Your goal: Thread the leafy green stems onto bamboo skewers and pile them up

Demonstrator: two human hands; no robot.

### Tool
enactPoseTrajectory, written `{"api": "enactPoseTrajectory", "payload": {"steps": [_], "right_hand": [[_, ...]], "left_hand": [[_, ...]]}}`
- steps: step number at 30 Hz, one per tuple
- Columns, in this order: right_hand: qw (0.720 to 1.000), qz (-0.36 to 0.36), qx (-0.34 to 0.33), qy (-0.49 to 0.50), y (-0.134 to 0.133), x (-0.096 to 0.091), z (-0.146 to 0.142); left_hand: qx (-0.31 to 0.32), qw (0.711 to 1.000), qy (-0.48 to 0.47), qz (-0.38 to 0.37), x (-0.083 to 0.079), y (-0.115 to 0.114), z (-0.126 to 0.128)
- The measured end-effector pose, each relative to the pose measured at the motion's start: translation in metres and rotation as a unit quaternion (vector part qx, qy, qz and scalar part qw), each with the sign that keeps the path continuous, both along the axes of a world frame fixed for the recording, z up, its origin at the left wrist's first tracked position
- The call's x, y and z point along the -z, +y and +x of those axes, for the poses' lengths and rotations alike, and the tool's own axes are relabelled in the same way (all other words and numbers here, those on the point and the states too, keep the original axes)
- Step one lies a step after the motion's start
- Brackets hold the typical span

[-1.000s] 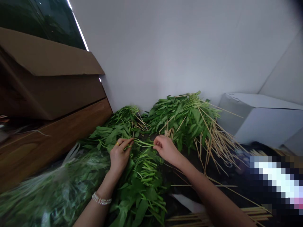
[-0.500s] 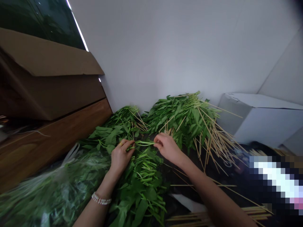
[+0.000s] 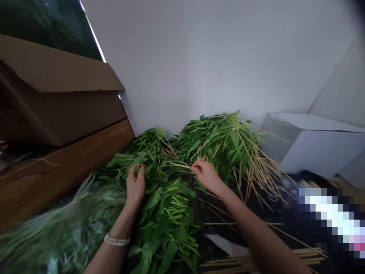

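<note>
My right hand (image 3: pixel 207 176) pinches a few thin, pale green stems (image 3: pixel 178 164), which stretch leftward from the fingertips. My left hand (image 3: pixel 136 185), with a beaded bracelet (image 3: pixel 116 240) at the wrist, has its fingers curled around a small bit of leafy greens at the left. Between and below both hands lies a pile of cut leafy greens (image 3: pixel 178 207), stem ends showing. Behind it, leafy bunches on thin wooden skewers (image 3: pixel 212 133) are heaped against the wall, the skewers pointing down to the right. A smaller skewered bunch (image 3: pixel 152 139) sits left of that heap.
A clear plastic bag of greens (image 3: pixel 71 228) fills the lower left. An open cardboard box (image 3: pixel 82 110) stands on a wooden surface (image 3: pixel 94 142). At the right is a white box (image 3: pixel 322 146). Loose skewers (image 3: pixel 228 262) lie at the bottom right, near a blurred-out bright patch (image 3: pixel 330 219).
My left hand has moved left, away from the stems. My right hand has shifted slightly right and still pinches the stems, whose left ends now hang free of the left hand.
</note>
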State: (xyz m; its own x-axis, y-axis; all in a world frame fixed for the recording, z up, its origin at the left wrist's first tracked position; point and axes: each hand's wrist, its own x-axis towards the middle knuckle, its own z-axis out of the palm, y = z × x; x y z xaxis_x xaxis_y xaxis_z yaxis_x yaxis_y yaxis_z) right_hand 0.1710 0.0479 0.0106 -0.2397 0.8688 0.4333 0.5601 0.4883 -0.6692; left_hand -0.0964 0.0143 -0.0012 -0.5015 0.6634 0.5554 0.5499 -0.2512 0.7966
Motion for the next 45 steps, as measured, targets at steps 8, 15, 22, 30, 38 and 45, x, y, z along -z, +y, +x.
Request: {"api": "enactPoseTrajectory", "payload": {"steps": [8, 15, 22, 30, 38, 45], "right_hand": [[0.999, -0.034, 0.012, 0.019, -0.005, 0.001, -0.007], [0.999, -0.027, -0.033, 0.021, -0.018, 0.004, -0.024], [0.997, -0.024, -0.076, -0.014, -0.027, 0.001, -0.031], [0.979, 0.025, -0.057, -0.192, -0.039, -0.008, -0.03], [0.977, 0.037, -0.058, -0.201, -0.042, -0.013, -0.035], [0.986, 0.036, -0.089, -0.134, -0.035, -0.005, -0.044]], "left_hand": [[0.029, 0.981, 0.192, -0.02, 0.0, -0.013, 0.02], [0.115, 0.921, 0.371, 0.02, 0.01, -0.016, 0.027], [0.096, 0.905, 0.414, 0.001, 0.016, -0.014, 0.023], [0.106, 0.899, 0.426, -0.011, 0.017, -0.013, 0.024], [0.098, 0.964, 0.245, -0.019, 0.005, -0.016, 0.036], [0.088, 0.988, 0.122, -0.042, 0.008, -0.014, 0.04]]}}
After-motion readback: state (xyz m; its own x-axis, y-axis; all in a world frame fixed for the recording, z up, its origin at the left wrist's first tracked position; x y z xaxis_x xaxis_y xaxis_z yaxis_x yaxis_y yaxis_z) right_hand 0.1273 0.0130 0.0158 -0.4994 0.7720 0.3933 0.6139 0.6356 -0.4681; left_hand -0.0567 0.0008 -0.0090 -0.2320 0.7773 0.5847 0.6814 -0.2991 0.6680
